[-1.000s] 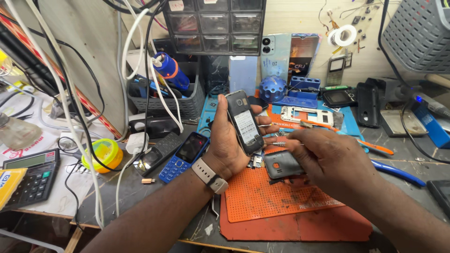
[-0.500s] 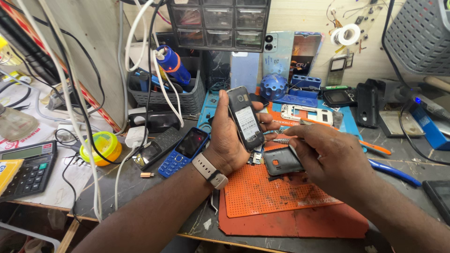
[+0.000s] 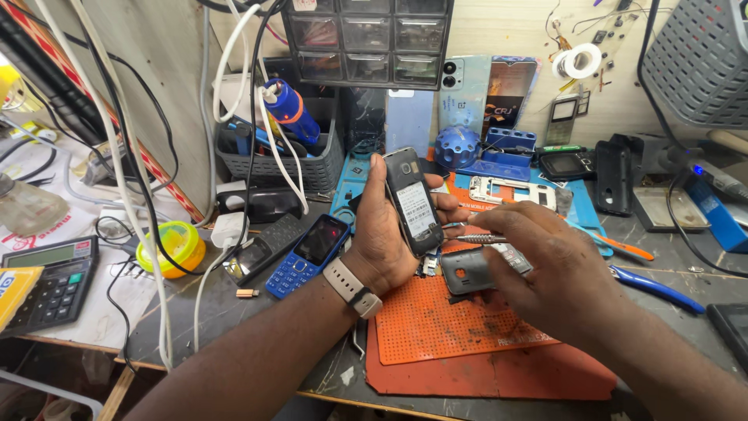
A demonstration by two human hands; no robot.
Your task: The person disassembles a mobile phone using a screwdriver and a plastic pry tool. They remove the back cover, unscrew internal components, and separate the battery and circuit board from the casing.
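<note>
- Phone, back cover off, upright at frame centre, clasped in left hand: thumb on its left edge, fingers wrapped behind to its right edge.
- Pale strap on the left wrist, lower centre.
- Right hand, right of centre, just beside the phone, fingers curled loosely around a grey cover and pinching a screwdriver; tip pointing left toward the phone's lower edge, touching or not cannot be told.
- Cover low over an orange mat, lower centre; exact contact with the mat cannot be told.
- Blue keypad phone left of centre on the bench, lying flat, a dark phone just beside it on its left.
- Yellow tape roll further left; calculator at the left edge.
- Drawer cabinet top centre against the wall, grey basket with a blue tool below it to the left.
- White cables hanging down the upper left.
- Blue pliers on the bench at right, well apart from the mat's left side.
- Tape ring on the wall, upper right.
</note>
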